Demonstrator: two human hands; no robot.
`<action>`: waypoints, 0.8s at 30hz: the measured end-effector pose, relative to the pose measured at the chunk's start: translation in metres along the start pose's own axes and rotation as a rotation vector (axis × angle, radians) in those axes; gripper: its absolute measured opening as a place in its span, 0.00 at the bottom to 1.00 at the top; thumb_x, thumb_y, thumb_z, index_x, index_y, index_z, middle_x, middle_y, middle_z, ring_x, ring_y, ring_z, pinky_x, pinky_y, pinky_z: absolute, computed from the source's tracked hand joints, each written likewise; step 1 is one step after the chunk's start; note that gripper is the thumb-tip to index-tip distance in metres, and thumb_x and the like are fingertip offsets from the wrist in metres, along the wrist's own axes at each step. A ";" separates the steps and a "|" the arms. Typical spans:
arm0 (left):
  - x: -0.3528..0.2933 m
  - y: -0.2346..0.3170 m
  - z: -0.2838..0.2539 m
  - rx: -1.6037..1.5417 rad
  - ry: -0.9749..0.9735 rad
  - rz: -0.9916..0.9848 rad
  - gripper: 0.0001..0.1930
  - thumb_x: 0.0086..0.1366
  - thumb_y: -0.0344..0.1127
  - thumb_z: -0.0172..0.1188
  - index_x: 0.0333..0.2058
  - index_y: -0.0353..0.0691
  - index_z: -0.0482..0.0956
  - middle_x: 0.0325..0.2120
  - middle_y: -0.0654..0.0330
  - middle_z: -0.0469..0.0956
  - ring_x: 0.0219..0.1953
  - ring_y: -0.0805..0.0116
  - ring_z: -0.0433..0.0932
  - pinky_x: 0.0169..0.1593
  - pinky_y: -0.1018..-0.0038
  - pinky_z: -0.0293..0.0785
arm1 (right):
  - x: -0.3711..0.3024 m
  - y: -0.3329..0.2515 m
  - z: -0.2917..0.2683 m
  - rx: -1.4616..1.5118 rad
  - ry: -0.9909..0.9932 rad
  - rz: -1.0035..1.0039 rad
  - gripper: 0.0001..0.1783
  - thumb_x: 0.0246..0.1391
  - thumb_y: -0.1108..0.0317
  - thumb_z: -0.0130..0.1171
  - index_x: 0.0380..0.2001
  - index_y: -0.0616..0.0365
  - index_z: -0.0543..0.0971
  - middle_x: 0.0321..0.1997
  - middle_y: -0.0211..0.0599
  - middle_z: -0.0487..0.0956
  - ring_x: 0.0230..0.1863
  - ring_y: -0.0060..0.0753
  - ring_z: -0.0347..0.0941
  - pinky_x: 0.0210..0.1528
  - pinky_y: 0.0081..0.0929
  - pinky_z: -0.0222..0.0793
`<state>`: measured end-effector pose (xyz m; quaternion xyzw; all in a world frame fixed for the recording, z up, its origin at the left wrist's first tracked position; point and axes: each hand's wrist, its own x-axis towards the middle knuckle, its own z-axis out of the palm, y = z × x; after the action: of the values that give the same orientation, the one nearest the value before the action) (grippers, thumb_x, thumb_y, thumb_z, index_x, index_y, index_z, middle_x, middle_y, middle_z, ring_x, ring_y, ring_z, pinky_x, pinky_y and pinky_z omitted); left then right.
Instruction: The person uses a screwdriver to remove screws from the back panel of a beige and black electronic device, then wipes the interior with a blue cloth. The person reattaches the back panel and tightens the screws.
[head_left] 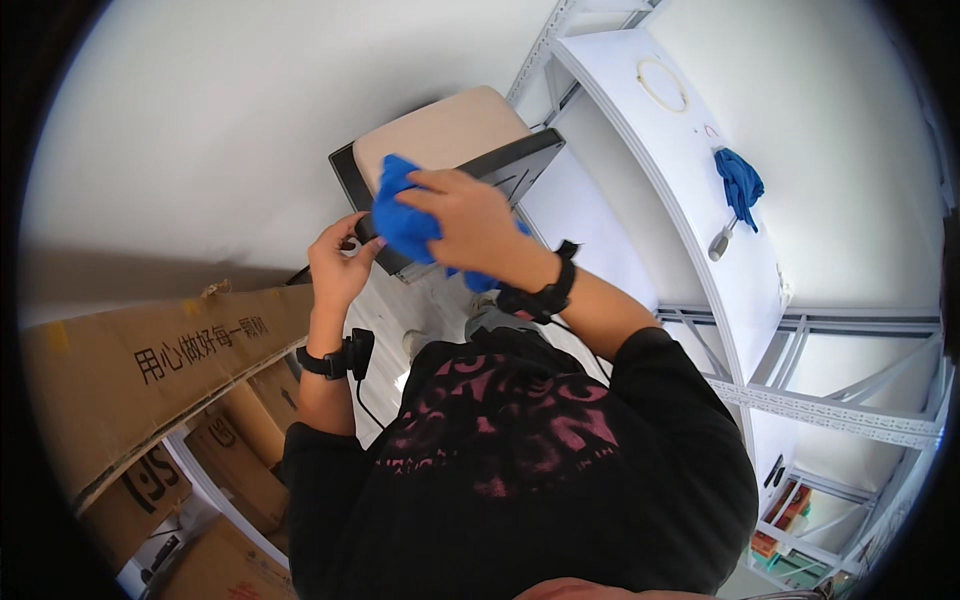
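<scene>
My right hand (465,225) is closed on a crumpled blue cloth (400,215), pressing it near the front left corner of a boxy piece with a beige pad (440,132) and a black frame (520,150). More of the cloth hangs below the wrist. Thumb and fingers of my left hand (342,258) pinch a black part (368,232) at that same corner, just left of the cloth. The cloth and my right hand hide much of the near side. Both my wrists carry black straps with small devices.
Large cardboard boxes (180,345) stand on the left by the wall. To the right runs a metal rack with a white shelf (640,130), bearing a pale ring (662,85), another blue cloth (740,185) and a grey-tipped tool (719,243).
</scene>
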<state>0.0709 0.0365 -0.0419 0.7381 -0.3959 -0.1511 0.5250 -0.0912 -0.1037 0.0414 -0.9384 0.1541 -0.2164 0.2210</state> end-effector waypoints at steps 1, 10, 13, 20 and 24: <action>-0.001 0.004 -0.001 0.004 -0.009 -0.007 0.18 0.47 0.29 0.70 0.40 0.38 0.81 0.29 0.55 0.81 0.29 0.70 0.77 0.33 0.75 0.72 | -0.002 0.011 -0.007 -0.028 0.014 0.024 0.30 0.29 0.75 0.58 0.44 0.47 0.80 0.54 0.36 0.75 0.53 0.43 0.72 0.49 0.33 0.72; 0.000 -0.001 0.003 -0.033 0.052 -0.021 0.20 0.45 0.31 0.72 0.40 0.41 0.82 0.29 0.56 0.80 0.29 0.68 0.77 0.32 0.75 0.73 | 0.028 0.063 -0.087 -0.342 0.337 0.261 0.32 0.38 0.68 0.62 0.53 0.49 0.74 0.60 0.46 0.69 0.55 0.52 0.70 0.55 0.37 0.68; 0.000 0.000 0.003 -0.040 0.057 0.002 0.20 0.44 0.31 0.72 0.40 0.41 0.82 0.27 0.57 0.80 0.28 0.68 0.77 0.31 0.75 0.73 | 0.038 0.072 -0.062 -0.286 0.244 0.318 0.35 0.40 0.62 0.65 0.57 0.45 0.70 0.61 0.49 0.66 0.54 0.57 0.69 0.54 0.41 0.68; -0.003 0.008 0.004 -0.013 0.066 -0.009 0.20 0.44 0.32 0.73 0.39 0.41 0.82 0.23 0.57 0.76 0.24 0.66 0.74 0.29 0.74 0.73 | 0.034 0.067 -0.018 -0.444 0.106 0.299 0.32 0.40 0.62 0.63 0.54 0.42 0.73 0.54 0.52 0.70 0.48 0.58 0.72 0.46 0.46 0.71; 0.000 0.003 0.005 0.055 0.106 0.057 0.20 0.44 0.32 0.73 0.39 0.39 0.82 0.24 0.56 0.77 0.22 0.65 0.73 0.27 0.73 0.72 | 0.054 0.017 0.013 -0.310 0.045 0.186 0.29 0.36 0.64 0.63 0.48 0.42 0.75 0.48 0.51 0.73 0.41 0.56 0.74 0.41 0.47 0.72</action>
<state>0.0666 0.0323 -0.0415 0.7478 -0.3924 -0.0859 0.5286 -0.0420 -0.1349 0.0410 -0.9378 0.2764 -0.1899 0.0892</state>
